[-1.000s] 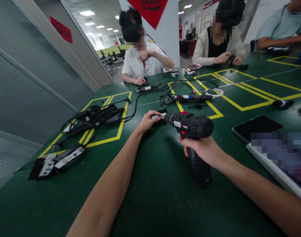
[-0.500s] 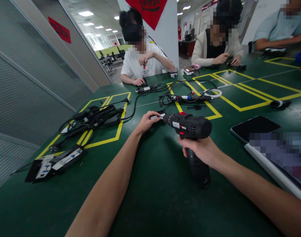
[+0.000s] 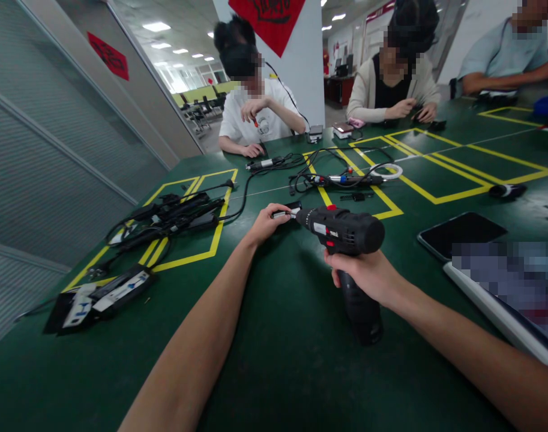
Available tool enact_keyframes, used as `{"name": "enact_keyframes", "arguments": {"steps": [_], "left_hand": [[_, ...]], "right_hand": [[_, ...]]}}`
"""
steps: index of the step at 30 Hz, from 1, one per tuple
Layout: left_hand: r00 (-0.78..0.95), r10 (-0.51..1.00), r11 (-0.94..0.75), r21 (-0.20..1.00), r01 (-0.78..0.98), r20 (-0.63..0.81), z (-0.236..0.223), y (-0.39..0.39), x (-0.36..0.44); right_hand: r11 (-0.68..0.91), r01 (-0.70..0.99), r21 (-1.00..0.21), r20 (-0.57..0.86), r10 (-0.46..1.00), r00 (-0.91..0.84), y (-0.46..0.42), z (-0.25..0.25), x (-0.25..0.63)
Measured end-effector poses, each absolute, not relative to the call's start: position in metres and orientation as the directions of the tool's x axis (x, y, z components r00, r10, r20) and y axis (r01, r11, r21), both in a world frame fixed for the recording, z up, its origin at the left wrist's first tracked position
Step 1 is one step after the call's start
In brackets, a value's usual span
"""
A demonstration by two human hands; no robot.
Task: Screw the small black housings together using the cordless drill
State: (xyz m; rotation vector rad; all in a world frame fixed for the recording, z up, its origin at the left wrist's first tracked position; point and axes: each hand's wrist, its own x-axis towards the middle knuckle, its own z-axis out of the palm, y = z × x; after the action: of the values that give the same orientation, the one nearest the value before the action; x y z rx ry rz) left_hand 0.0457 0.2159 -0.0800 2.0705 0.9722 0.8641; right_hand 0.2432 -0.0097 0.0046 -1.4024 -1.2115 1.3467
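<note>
My right hand (image 3: 361, 270) is wrapped round the grip of a black cordless drill (image 3: 343, 228) with red switches. The drill points left, and its bit meets a small black piece (image 3: 294, 207) with a pale strip on the green table (image 3: 283, 348). My left hand (image 3: 269, 221) is closed with its fingertips on that piece, holding it down beside the bit. Whether the bit sits in a screw is too small to see. The far end of the piece shows behind the drill's chuck.
Left lie tangled black cables (image 3: 174, 216) and an open black case (image 3: 116, 294) with white strips. Beyond my hands are pen-like corded tools (image 3: 346, 179) and a white ring (image 3: 386, 171). A phone (image 3: 463, 234) lies right. Several people sit across the table; one (image 3: 260, 114) holds a red-handled tool.
My hands, the drill and the small black piece stay nearly still. The person opposite has shifted the raised hand with the red-handled tool slightly left and down.
</note>
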Motion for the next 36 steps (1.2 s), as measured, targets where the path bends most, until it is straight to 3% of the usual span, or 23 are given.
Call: {"name": "enact_keyframes", "arguments": {"steps": [36], "left_hand": [[0.484,0.835,-0.455,0.822,0.342,0.261,-0.0821,0.2171,0.0457]], "right_hand": [[-0.171,0.123,-0.978,-0.18,0.982,-0.062,-0.0109,0.0052,0.244]]}}
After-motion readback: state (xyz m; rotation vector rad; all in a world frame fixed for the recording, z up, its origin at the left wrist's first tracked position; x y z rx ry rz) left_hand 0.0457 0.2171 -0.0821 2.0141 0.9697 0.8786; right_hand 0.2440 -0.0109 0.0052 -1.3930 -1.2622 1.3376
